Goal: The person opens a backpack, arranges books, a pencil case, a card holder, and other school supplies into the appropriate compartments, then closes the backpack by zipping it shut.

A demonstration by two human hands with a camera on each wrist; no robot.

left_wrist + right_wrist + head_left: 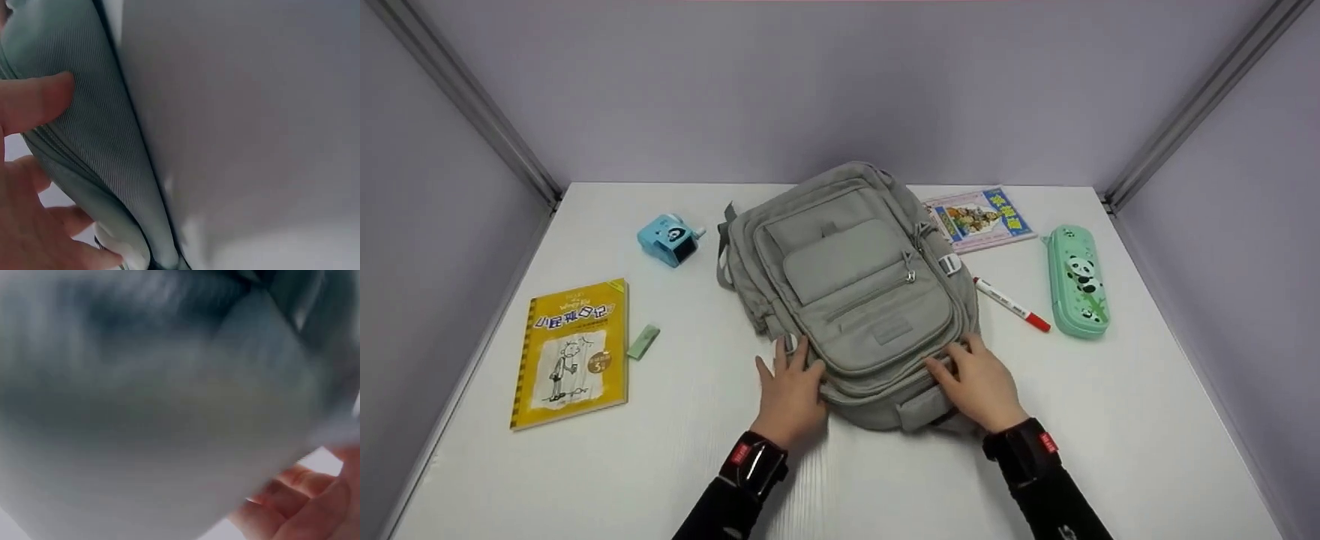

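Note:
A grey backpack (855,262) lies tilted on the white table, front pockets facing up. My left hand (793,394) grips its lower left corner, with the fingers spread along the side. In the left wrist view the thumb (39,101) presses on the ribbed grey fabric, and the other fingers reach round the edge. At the lower right corner my right hand (982,382) holds the bag by its edge. The right wrist view is blurred, with curled fingers (287,500) beside the grey cloth.
On the left are a yellow book (570,352), a green eraser (643,342) and a blue pencil sharpener (669,240). A pink booklet (981,219) lies partly under the bag; a red-capped marker (1011,304) and green panda pencil case (1078,281) are at right. Walls (825,90) surround the table.

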